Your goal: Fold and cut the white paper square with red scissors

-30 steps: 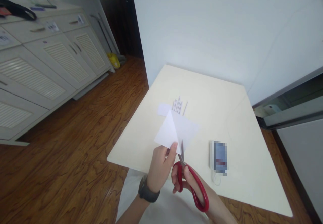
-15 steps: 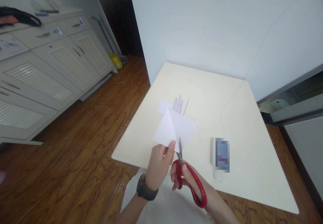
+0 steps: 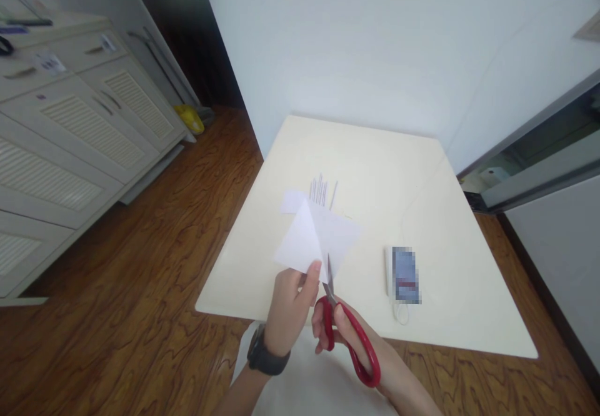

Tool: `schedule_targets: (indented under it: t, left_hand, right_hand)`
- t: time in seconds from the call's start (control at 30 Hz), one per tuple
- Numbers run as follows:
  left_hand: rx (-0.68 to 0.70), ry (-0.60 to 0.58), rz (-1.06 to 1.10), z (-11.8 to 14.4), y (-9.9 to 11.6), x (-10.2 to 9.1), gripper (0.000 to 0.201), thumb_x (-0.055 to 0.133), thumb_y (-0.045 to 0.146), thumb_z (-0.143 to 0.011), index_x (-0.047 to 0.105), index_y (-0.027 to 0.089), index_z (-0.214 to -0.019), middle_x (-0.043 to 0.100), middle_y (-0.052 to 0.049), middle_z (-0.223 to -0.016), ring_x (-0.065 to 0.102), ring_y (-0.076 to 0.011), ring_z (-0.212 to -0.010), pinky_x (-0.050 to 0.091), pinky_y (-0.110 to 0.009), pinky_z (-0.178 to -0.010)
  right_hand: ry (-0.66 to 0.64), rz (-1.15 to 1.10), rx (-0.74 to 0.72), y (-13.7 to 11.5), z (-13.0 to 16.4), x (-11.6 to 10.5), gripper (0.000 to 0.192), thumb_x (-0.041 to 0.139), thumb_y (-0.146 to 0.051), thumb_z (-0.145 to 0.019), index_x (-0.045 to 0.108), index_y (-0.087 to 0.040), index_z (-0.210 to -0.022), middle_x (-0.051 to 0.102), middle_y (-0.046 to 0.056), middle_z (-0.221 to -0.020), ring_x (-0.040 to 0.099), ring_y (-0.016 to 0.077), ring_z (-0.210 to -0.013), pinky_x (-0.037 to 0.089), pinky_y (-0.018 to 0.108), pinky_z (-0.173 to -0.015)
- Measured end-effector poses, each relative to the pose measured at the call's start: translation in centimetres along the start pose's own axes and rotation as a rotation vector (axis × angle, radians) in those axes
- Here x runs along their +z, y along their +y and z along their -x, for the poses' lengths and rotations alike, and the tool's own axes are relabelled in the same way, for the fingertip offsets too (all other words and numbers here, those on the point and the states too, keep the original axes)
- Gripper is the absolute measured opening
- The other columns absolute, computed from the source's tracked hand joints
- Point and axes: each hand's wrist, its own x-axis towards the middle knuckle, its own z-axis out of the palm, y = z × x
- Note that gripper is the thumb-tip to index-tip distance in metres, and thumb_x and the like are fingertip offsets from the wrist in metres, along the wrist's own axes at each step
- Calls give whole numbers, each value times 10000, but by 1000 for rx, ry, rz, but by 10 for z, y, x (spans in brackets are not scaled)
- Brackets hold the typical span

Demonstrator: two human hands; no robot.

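A folded sheet of white paper [image 3: 300, 238] is pinched at its near edge between the thumb and fingers of my left hand [image 3: 293, 300]. My right hand [image 3: 344, 325] has its fingers through the handles of red-handled scissors [image 3: 363, 347]. The scissor blades are parted, with the paper's near corner between them, close to my left thumb. Beyond the sheet, several thin sticks or strips [image 3: 319, 190] lie side by side on the white table [image 3: 370, 160]. A smaller piece of white paper [image 3: 291, 202] lies left of them, partly covered by the folded sheet.
A boxy object with a blurred-out face [image 3: 404, 275] and a white cord loop lies on the table's right side. A white wall [image 3: 356, 47] rises behind the table. Louvred cabinets [image 3: 94, 122] stand at left, across the wooden floor [image 3: 154, 266].
The whole view has shifted, so the table and hands appear slightly further left. Hands, scissors and paper keep nearly the same arrangement.
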Motion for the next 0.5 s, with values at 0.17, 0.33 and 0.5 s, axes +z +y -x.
schedule_targets:
  t: [0.17,0.33,0.5]
  left_hand:
    - [-21,-59,82,-3,1,4,567,370,445,-933,409,194,-425,442,31,-348,499,-113,-380,401,-225,-502]
    - [-54,-116,154,-7,4,3,566,372,470,-929,447,189,-444,451,33,-307,510,-114,-318,398,-210,-426]
    - [-80,-146,207,-10,8,-5,577,353,499,-929,447,186,-454,436,34,-274,477,-110,-251,331,-194,-329]
  right_hand:
    - [62,-63,-7,4,3,1,424,308,-517,-968,549,-171,-921,531,32,-838,498,142,-691,386,323,-702]
    - [89,-114,-14,5,3,2,433,328,-523,-961,567,-169,-892,523,28,-784,502,154,-713,392,334,-738]
    - [75,-135,-60,-3,0,9,439,319,-515,-963,571,-165,-883,530,42,-804,494,158,-712,397,337,-745]
